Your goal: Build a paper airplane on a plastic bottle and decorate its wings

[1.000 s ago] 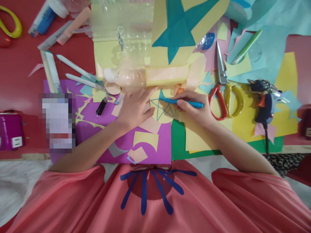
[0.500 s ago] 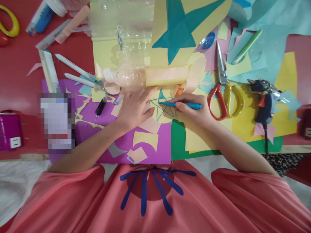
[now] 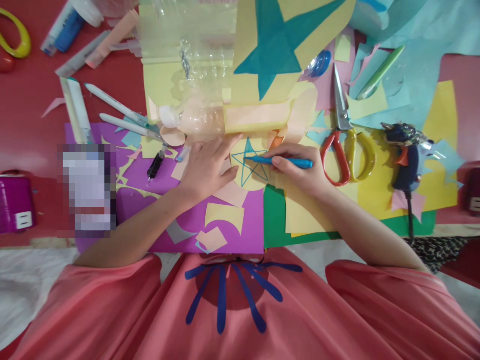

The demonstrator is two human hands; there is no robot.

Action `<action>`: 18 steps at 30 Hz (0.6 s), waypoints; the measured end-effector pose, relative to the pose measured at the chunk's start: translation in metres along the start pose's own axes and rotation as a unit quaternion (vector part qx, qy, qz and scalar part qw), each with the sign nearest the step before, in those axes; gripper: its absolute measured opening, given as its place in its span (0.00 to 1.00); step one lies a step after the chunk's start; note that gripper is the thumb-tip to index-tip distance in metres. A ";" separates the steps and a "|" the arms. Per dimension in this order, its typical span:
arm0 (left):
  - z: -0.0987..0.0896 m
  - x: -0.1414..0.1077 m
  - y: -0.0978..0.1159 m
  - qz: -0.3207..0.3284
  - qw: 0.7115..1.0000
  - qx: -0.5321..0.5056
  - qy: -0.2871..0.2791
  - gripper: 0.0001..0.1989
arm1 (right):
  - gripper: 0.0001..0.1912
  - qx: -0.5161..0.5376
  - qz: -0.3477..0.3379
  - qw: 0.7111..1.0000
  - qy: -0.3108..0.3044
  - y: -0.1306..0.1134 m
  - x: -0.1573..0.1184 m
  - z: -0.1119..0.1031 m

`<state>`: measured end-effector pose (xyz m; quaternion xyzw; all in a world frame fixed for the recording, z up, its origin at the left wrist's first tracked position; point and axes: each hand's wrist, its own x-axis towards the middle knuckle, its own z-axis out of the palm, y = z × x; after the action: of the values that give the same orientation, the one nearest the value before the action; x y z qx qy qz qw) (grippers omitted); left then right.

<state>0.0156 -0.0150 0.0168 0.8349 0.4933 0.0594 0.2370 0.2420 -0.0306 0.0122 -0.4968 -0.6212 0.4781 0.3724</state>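
A round pale yellow paper (image 3: 248,181) with a blue star outline lies between my hands, and the star's top point is filled in blue. My right hand (image 3: 300,167) grips a blue marker (image 3: 296,162), its tip within the star, near the base of the filled point. My left hand (image 3: 208,167) rests with fingers spread at the paper's left edge, the fingertips near its top. Just beyond lie a clear plastic bottle (image 3: 200,117) and a peach strip on yellow paper (image 3: 257,117).
Scissors (image 3: 342,120) lie right of my right hand, with a glue gun (image 3: 408,167) farther right. A large blue star (image 3: 275,47) on yellow paper is at the top. Markers (image 3: 120,107), scraps and a blurred phone-like object (image 3: 90,190) lie left.
My right hand and the blue marker have shifted very slightly; my left hand and the paper look the same.
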 end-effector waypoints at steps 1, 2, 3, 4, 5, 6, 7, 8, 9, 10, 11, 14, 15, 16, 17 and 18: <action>0.000 0.000 0.000 -0.001 1.000 0.000 -0.004 0.28 | 0.12 0.003 0.002 1.000 0.003 0.000 0.000 0.000; -0.001 0.000 0.001 -0.001 1.000 0.000 -0.007 0.28 | 0.12 0.004 0.004 1.000 0.003 0.000 0.000 0.000; -0.001 0.000 0.001 -0.001 1.000 -0.001 -0.008 0.28 | 0.12 0.001 0.004 1.000 -0.002 0.000 0.000 0.000; -0.002 0.000 0.001 -0.001 1.000 -0.001 -0.008 0.28 | 0.11 -0.001 0.003 1.000 -0.010 0.000 0.001 0.000; -0.002 0.000 0.001 -0.001 1.000 -0.001 -0.008 0.28 | 0.11 -0.004 0.003 1.000 -0.017 0.000 0.001 -0.001; -0.002 0.000 0.001 -0.001 1.000 0.000 -0.008 0.28 | 0.11 -0.004 0.004 1.000 -0.021 0.000 0.000 -0.001; -0.002 0.000 0.002 -0.002 1.000 0.001 -0.007 0.28 | 0.10 -0.002 0.006 1.000 -0.018 0.000 0.000 -0.001; -0.002 0.000 0.002 -0.003 1.000 0.003 -0.008 0.28 | 0.09 0.002 0.009 1.000 -0.009 0.000 0.000 -0.001; -0.002 0.000 0.002 -0.003 1.000 0.004 -0.007 0.28 | 0.09 0.007 0.012 1.000 0.004 0.000 0.000 -0.001; -0.002 0.000 0.002 -0.003 1.000 0.005 -0.007 0.28 | 0.08 0.012 0.014 1.000 0.017 0.000 0.001 -0.001; -0.002 0.000 0.002 -0.003 1.000 0.006 -0.006 0.28 | 0.08 0.014 0.016 0.999 0.028 0.000 0.001 0.000; -0.002 -0.001 0.001 -0.001 1.000 0.009 -0.007 0.28 | 0.08 0.012 0.018 0.999 0.035 0.001 0.000 0.001; -0.002 0.000 0.001 -0.001 1.000 0.010 -0.008 0.28 | 0.09 0.010 0.019 0.999 0.036 0.001 0.000 0.002; -0.002 0.000 0.001 0.000 1.000 0.010 -0.009 0.28 | 0.09 0.008 0.019 0.999 0.037 0.002 0.000 0.002; -0.002 0.000 0.001 -0.001 1.000 0.011 -0.010 0.28 | 0.09 0.007 0.018 0.999 0.038 0.002 0.000 0.003; -0.002 0.000 0.001 -0.004 1.000 0.011 -0.011 0.28 | 0.09 0.008 0.015 0.999 0.041 0.003 0.000 0.003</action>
<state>0.0161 -0.0147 0.0192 0.8363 0.4941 0.0436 0.2336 0.2397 -0.0312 0.0089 -0.5225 -0.5941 0.4677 0.3940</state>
